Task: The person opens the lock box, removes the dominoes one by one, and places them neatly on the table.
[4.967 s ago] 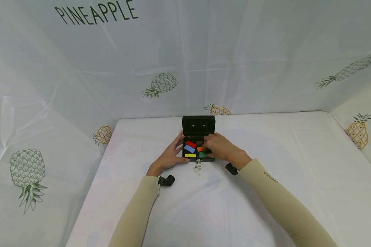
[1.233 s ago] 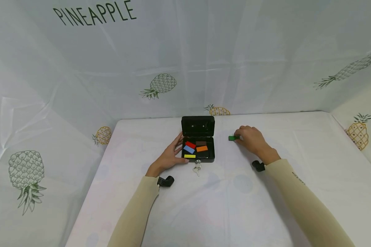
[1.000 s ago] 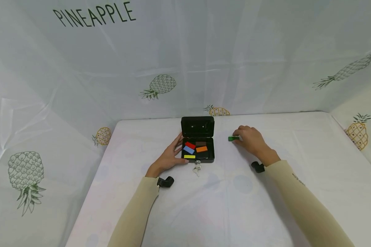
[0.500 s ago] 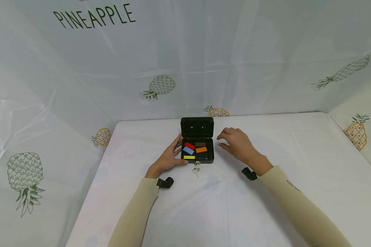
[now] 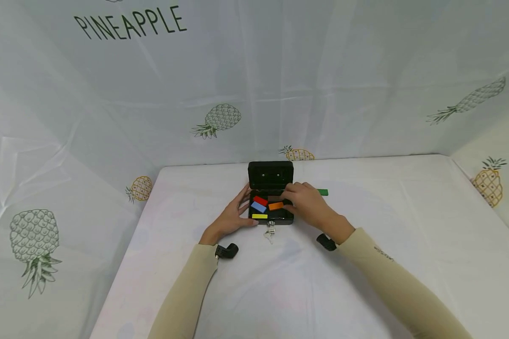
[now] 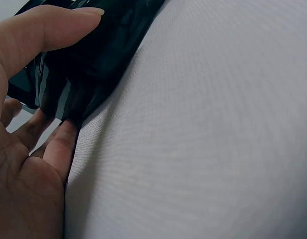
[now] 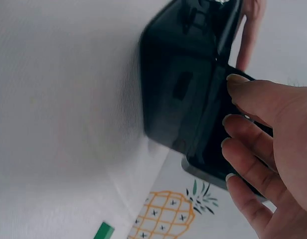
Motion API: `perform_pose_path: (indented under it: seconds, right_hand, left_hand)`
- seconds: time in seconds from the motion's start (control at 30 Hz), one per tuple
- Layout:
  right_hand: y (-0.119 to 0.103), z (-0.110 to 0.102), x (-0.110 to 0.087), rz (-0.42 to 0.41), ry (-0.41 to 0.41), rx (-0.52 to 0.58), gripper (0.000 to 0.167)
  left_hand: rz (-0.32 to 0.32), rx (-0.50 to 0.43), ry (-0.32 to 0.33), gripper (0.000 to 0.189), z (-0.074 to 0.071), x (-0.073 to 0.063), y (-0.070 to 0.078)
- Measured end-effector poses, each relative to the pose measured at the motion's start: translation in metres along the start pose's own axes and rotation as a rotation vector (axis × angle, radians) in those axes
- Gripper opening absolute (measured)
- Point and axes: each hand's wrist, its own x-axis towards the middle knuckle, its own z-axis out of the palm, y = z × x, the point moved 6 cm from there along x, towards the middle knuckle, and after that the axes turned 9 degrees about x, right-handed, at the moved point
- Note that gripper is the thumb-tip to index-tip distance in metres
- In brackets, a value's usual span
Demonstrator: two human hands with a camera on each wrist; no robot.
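The black cash box [image 5: 285, 221] stands on the far part of the white tabletop [image 5: 254, 292], lid [image 5: 271, 174] up. The left hand [image 5: 231, 215] rests against it, fingers spread along the left wall, thumb on the near wall. The right hand [image 5: 307, 203] reaches in from the right, thumb and fingers parted and gripping nothing visible; whether it touches the orange block [image 5: 275, 206] or brown block [image 5: 274, 198], I cannot tell. Red [image 5: 260, 201], blue and yellow blocks lie left inside; a green block [image 5: 323, 192] lies outside, right
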Motion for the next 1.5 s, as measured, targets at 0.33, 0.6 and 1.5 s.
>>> perform_pose_path:
  seconds: [0.33, 0.6, 1.5]
  right_hand:
    - [-0.002, 0.018, 0.010, 0.006, -0.055, -0.005, 0.021]
    - [0.000, 0.027, 0.014, 0.062, -0.145, -0.014, 0.025]
    - [0.000, 0.034, 0.018, 0.089, -0.201, -0.038, 0.030]
  left_hand:
    - [0.013, -0.003, -0.001, 0.123, -0.001, 0.000, 0.002]
    - [0.005, 0.003, -0.002, 0.122, 0.000, 0.000, 0.001]
    - [0.004, -0.001, -0.008, 0.122, 0.000, 0.000, 0.003]
